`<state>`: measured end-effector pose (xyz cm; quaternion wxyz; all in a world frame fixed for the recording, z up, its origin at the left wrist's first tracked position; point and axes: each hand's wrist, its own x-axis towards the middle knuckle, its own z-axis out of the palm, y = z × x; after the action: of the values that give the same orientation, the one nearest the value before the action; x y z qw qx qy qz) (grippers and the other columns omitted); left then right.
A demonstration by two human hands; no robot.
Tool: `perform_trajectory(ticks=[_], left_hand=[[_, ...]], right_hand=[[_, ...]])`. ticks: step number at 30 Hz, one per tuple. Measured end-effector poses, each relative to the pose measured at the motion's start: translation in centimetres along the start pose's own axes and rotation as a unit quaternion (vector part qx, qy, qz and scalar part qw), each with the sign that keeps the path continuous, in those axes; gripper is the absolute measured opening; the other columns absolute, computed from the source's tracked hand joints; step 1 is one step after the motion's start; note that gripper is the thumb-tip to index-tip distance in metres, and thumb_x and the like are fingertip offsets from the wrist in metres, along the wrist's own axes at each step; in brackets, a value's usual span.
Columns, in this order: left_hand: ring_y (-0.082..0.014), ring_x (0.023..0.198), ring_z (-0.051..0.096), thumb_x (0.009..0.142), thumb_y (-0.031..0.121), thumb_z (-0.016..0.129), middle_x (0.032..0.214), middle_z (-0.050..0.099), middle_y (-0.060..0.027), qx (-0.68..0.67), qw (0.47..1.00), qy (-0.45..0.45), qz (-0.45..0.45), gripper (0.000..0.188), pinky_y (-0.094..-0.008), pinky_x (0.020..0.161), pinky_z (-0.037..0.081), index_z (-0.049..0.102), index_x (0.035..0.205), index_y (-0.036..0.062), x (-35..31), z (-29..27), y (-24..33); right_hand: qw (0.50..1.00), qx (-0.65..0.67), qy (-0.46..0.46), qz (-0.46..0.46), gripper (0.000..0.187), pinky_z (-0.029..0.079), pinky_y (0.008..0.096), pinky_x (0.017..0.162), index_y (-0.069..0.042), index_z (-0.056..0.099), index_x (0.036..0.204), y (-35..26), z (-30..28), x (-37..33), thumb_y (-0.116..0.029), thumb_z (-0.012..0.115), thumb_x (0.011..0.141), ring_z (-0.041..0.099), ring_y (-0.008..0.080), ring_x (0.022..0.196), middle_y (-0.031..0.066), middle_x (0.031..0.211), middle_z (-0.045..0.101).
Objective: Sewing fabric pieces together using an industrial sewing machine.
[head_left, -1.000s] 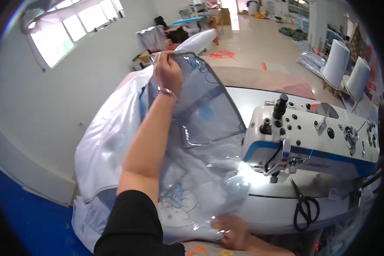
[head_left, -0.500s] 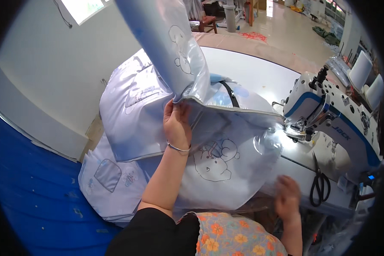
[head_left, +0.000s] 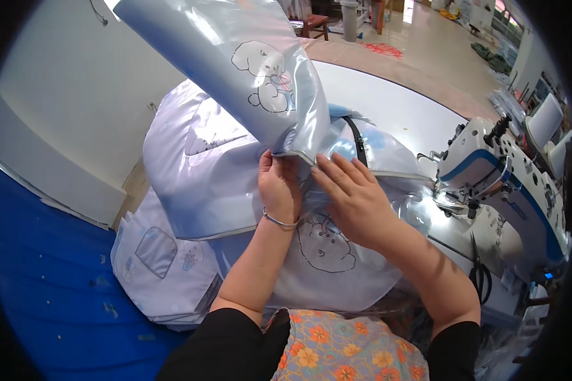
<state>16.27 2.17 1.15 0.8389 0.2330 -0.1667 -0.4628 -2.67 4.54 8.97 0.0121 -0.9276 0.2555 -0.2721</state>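
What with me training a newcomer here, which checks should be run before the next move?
1. Left hand gripping the grey bound edge: ok, pinching it.
2. Right hand away from the sewing machine: ok, it is beside the left hand.
3. Printed sheet lying flat: not ok, it stands up in a curve beyond the left hand.
4. Scissors clear of the sheet: ok, they lie apart, to the right.
5. Edge seated at the stitching point: cannot tell, too bright and small.
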Motion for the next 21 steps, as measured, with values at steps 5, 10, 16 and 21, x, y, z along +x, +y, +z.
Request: perform_trajectory(ticks=[5, 10, 16, 21], left_hand=[[-0.0226, 0.108, 0.063, 0.105, 0.012, 0.049, 0.116, 0.063, -0.0098, 0.006, 1.000, -0.026, -0.015, 0.020, -0.0370, 0.095, 0.052, 0.050, 0.124, 0.0051, -1.4, 1.7, 1.4], [-0.0212, 0.110, 0.061, 0.101, 0.012, 0.055, 0.115, 0.061, -0.0092, 0.071, 0.994, -0.076, -0.017, 0.030, -0.0358, 0.095, 0.051, 0.043, 0.129, 0.0058, -3.6, 4.1, 2.0], [-0.0142, 0.091, 0.064, 0.094, 0.005, 0.066, 0.109, 0.059, -0.0067, 0.200, 0.980, -0.001, 0.007, 0.041, -0.0328, 0.074, 0.059, 0.043, 0.128, 0.0053, -1.5, 5.1, 1.3], [-0.0184, 0.089, 0.066, 0.095, 0.008, 0.062, 0.108, 0.062, -0.0061, 0.122, 0.992, -0.015, -0.003, 0.030, -0.0364, 0.074, 0.061, 0.046, 0.120, 0.0073, -0.9, 5.1, 0.9]], right_hand=[[0.999, -0.030, -0.019, -0.005, 0.068, 0.028, 0.0494, 0.119, -0.003, 0.049, 0.144, 0.0, 1.3, -0.7, -0.007, 0.067, 0.079, 0.037, 0.0336, 0.146, 0.0138, 0.157, 0.041], [0.999, -0.033, 0.007, 0.000, 0.066, 0.027, 0.0496, 0.120, 0.000, 0.052, 0.141, -0.1, 2.1, -1.1, -0.007, 0.067, 0.077, 0.036, 0.0342, 0.147, 0.0177, 0.157, 0.039], [0.999, -0.036, 0.016, -0.020, 0.051, 0.028, 0.0492, 0.120, 0.002, 0.063, 0.127, 0.5, 2.3, -2.1, -0.009, 0.066, 0.077, 0.038, 0.0350, 0.145, 0.0195, 0.156, 0.039], [0.997, -0.063, 0.015, 0.033, 0.043, 0.033, 0.0486, 0.117, -0.001, 0.067, 0.120, 1.4, 0.2, -5.8, -0.009, 0.069, 0.078, 0.042, 0.0359, 0.142, 0.0199, 0.153, 0.043]])
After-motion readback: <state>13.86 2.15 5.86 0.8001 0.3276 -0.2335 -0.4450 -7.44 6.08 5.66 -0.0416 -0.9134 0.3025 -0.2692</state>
